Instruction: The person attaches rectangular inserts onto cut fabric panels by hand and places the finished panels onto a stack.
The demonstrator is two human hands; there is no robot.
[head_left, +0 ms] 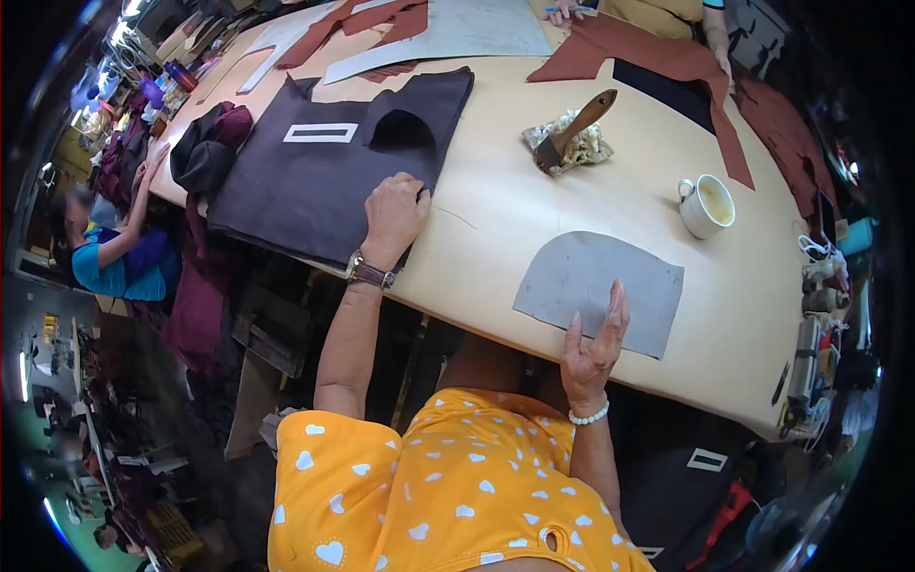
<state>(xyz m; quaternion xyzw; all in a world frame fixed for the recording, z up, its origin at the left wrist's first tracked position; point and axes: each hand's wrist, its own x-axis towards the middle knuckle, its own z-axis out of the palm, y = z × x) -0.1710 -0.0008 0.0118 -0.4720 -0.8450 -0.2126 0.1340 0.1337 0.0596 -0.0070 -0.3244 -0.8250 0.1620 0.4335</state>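
My left hand (396,214), with a watch on the wrist, is closed at the near right edge of a dark fabric piece (305,186). Its curled fingers grip that edge. A white rectangular frame lies on the fabric, beside a curled-up dark flap (405,132). My right hand (599,353), wearing a beaded bracelet, rests on a grey sheet (572,272) with one rounded corner. Its fingers are stretched out over the lower part of the sheet, near the table's front edge.
A brush (581,124) lies on a crumpled, glue-stained wad (593,151). To its right stands a white cup (703,214) with yellowish contents. Reddish-brown pieces (648,52) lie before a person across the table (486,210). Another person (119,253) is at the left.
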